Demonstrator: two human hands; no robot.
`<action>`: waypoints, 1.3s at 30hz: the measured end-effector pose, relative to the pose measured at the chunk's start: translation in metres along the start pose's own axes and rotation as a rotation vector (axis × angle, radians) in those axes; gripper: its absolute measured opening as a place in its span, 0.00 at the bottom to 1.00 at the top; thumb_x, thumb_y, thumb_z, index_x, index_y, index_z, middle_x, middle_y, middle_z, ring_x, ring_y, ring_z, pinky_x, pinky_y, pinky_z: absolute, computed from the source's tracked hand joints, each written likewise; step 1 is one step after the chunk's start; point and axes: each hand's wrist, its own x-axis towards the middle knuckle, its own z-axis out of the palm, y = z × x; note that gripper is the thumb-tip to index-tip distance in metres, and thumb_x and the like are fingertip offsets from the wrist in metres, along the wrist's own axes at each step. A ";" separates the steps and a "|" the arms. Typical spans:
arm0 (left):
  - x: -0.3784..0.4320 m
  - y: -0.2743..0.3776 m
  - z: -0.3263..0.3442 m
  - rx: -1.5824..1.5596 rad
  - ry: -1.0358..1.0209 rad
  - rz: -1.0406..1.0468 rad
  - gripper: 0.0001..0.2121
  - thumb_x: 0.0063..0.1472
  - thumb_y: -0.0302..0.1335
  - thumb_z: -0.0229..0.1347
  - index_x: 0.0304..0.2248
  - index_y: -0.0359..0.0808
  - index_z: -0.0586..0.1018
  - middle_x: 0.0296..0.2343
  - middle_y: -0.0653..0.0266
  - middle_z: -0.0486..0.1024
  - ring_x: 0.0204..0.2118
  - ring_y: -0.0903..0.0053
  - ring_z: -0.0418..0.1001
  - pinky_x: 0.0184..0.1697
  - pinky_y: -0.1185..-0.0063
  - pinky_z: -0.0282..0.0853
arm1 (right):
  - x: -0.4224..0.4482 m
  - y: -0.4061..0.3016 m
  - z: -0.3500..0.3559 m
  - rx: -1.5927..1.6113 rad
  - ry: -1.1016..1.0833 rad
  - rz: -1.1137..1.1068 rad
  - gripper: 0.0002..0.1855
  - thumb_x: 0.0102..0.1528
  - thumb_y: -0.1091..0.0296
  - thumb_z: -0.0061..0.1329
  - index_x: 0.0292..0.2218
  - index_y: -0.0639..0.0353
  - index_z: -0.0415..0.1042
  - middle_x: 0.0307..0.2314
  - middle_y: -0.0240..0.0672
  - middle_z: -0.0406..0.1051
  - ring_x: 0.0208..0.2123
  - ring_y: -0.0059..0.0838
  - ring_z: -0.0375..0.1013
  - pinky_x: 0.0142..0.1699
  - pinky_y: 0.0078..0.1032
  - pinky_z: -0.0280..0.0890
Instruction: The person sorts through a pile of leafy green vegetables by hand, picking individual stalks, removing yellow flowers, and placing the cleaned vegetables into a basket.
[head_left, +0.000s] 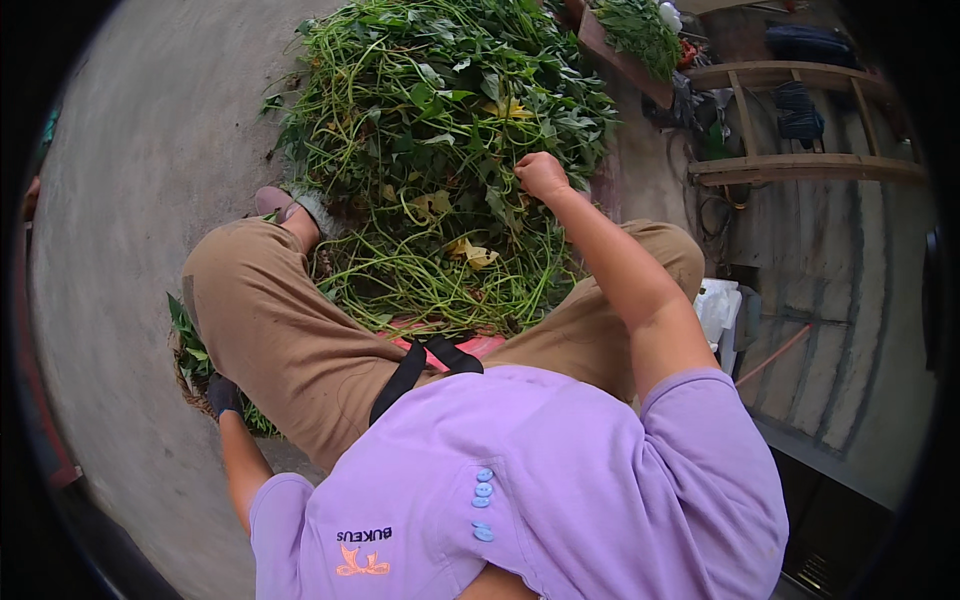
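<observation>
A big heap of leafy green vines (450, 112) lies on the floor before me, with several yellowed leaves among it. My right hand (541, 174), bare, is at the right side of the heap with its fingers curled together against the stems; whether a stem is between them is too small to tell. My left hand (225, 394), in a dark glove, is low at my left beside a woven basket (184, 379) of green leaves. My thigh partly covers the basket, and the fingers of that hand are hard to make out. Long bare stems (420, 289) lie between my legs.
Concrete floor (150, 172) spreads at the left. On the right are a wooden ladder-like frame (806, 169) with dark cloth on it, a white container (716, 311) by my knee, and a board (622, 60) near another bunch of greens (637, 34).
</observation>
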 end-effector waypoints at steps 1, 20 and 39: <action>-0.004 -0.003 -0.008 -0.009 0.029 -0.058 0.19 0.55 0.37 0.52 0.42 0.33 0.77 0.41 0.46 0.74 0.41 0.56 0.73 0.44 0.69 0.67 | 0.025 0.000 0.003 0.075 -0.038 0.103 0.11 0.52 0.65 0.52 0.37 0.58 0.77 0.20 0.36 0.74 0.19 0.31 0.73 0.26 0.32 0.67; -0.051 0.374 -0.246 -1.307 0.365 0.410 0.12 0.61 0.25 0.51 0.44 0.31 0.76 0.37 0.56 0.77 0.37 0.72 0.76 0.41 0.77 0.74 | -0.026 -0.030 -0.165 0.415 0.331 -0.308 0.22 0.53 0.47 0.48 0.31 0.62 0.70 0.25 0.38 0.71 0.29 0.35 0.68 0.37 0.33 0.61; -0.090 0.602 -0.188 -1.132 -0.301 0.825 0.18 0.58 0.27 0.55 0.47 0.29 0.74 0.36 0.61 0.78 0.38 0.78 0.75 0.41 0.80 0.69 | -0.185 -0.074 -0.134 -0.062 0.207 -0.888 0.20 0.57 0.48 0.43 0.27 0.58 0.64 0.23 0.40 0.69 0.30 0.45 0.70 0.33 0.39 0.62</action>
